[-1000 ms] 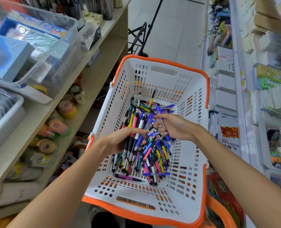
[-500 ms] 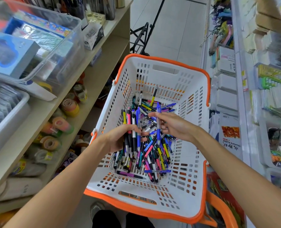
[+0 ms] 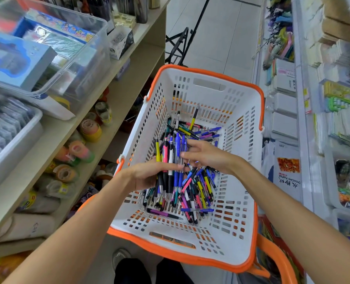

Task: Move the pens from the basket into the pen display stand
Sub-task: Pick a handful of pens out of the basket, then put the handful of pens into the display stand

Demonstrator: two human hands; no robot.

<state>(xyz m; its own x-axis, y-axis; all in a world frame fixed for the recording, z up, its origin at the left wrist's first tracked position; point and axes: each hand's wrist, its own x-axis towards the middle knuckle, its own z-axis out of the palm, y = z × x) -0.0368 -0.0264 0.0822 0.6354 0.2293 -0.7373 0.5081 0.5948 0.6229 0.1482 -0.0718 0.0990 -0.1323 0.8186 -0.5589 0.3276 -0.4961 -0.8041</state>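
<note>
A white basket with an orange rim (image 3: pixel 227 240) stands in front of me, and a heap of coloured pens (image 3: pixel 198 191) lies on its floor. My left hand (image 3: pixel 147 175) grips an upright bunch of pens (image 3: pixel 170 158), yellow, pink, white and blue, above the heap. My right hand (image 3: pixel 206 156) reaches in from the right with its fingers against the top of that bunch; whether it holds a pen is hidden. The pen display stand is not clearly in view.
Wooden shelves (image 3: pixel 53 140) on the left carry clear bins (image 3: pixel 53 58) and rolls of tape (image 3: pixel 81 152). White shelves of stationery (image 3: pixel 333 119) line the right. An orange basket handle (image 3: pixel 276 257) hangs at the lower right. My shoes (image 3: pixel 137 269) stand below the basket.
My left hand has gathered the pens into an upright bunch and lifted it slightly. My right hand has moved left and brought a blue pen to the bunch.
</note>
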